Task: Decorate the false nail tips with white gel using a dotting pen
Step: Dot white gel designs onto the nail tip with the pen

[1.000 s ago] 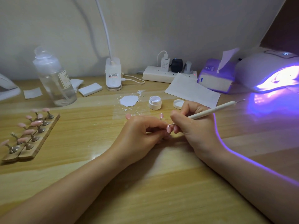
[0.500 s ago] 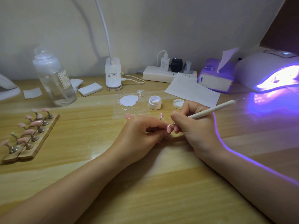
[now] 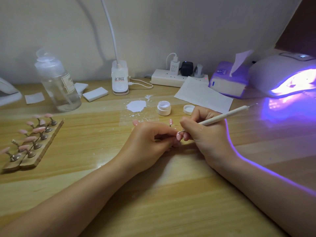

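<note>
Wooden desk point(image 3: 153, 194) carries everything. Biggest items: one white dome-shaped UV lamp point(image 3: 280, 72), lit purple, far right; one clear plastic pump bottle point(image 3: 58, 82), far left; one purple tissue box point(image 3: 229, 82); one white power strip point(image 3: 171, 77) at the back.

Change over the last second: practically none. Both hands and the pen tip sit where they did, so this reads as slow fine dotting on one tip, not a move to reload gel.

Left hand point(image 3: 150, 142) pinches a small pink false nail tip point(image 3: 178, 136) on its stand, fingers curled round it. Right hand point(image 3: 203, 134) grips the slim white dotting pen point(image 3: 222, 117) like a pencil, metal point touching that tip. One more pink tip point(image 3: 171, 121) stands just behind the hands.

Wooden holder strip point(image 3: 34, 151) at left: roughly ten pink tips on metal stands; blur makes the count uncertain.

One open small white gel pot point(image 3: 164, 108), one loose white round lid point(image 3: 188, 109) beside it, one white gel smear point(image 3: 136, 106) on the desk left of the pot.
</note>
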A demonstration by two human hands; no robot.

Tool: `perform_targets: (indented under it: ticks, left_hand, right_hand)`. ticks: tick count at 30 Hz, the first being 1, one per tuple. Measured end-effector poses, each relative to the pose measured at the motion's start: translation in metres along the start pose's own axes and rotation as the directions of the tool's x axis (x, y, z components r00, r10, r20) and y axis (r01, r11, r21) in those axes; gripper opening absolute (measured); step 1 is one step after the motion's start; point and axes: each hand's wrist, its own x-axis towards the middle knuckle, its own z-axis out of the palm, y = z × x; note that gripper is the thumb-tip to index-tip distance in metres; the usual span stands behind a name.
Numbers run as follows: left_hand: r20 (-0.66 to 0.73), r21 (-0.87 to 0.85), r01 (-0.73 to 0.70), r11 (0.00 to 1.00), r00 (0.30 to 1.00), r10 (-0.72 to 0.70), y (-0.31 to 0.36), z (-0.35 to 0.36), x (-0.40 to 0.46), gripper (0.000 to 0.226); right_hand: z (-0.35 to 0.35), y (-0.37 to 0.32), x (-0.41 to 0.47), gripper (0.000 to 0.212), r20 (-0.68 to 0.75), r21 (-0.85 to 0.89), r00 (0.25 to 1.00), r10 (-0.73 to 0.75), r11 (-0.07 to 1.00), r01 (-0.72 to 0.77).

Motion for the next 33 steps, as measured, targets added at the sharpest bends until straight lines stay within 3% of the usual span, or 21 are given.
perform_targets:
  ticks: [33]
  left_hand:
    - [-0.006,0.001,0.009,1.000,1.000,-0.009,-0.0022,0.0005,0.0001,0.015]
  right_hand:
    - [-0.0027,0.0039,0.0021,0.038,0.000,-0.011,1.000,0.003,1.000,-0.003]
